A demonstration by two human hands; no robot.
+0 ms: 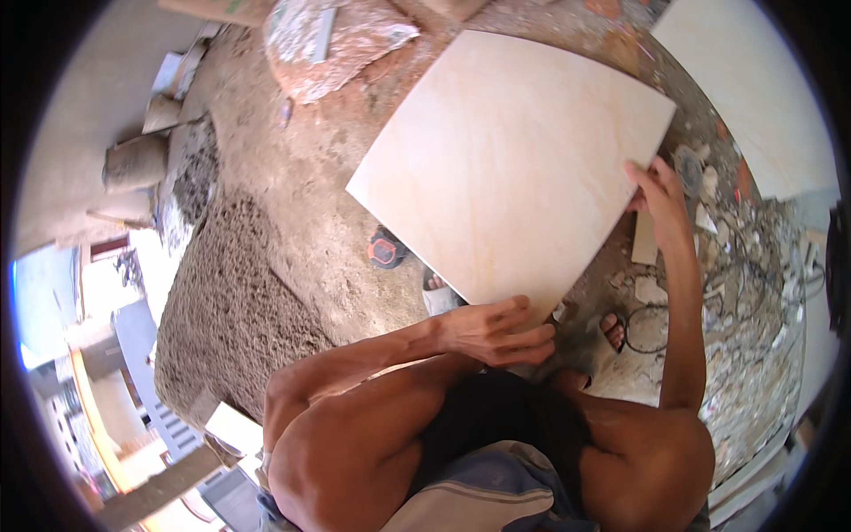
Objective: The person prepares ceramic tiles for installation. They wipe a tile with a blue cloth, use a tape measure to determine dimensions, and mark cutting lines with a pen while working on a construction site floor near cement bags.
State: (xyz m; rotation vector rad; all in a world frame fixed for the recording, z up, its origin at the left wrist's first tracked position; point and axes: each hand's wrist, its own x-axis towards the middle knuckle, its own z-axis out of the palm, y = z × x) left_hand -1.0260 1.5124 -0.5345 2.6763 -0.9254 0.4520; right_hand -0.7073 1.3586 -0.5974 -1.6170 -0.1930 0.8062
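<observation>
Gripping the right edge of a square cream tile [510, 168] at the frame's upper centre, the right hand [660, 197] lays a fingertip over its face. The left hand [501, 332] curls its fingers loosely at the tile's bottom corner; whether they grip it, I cannot tell. A black-and-orange tool [387, 250] lies left of the tile, near a coarse grey heap [239, 297].

The right hand [663, 191] holds a large cream tile [514, 168] by its right edge; the left hand [496, 332] curls at its near corner. A grey, grainy heap [235, 306] lies leftward.
</observation>
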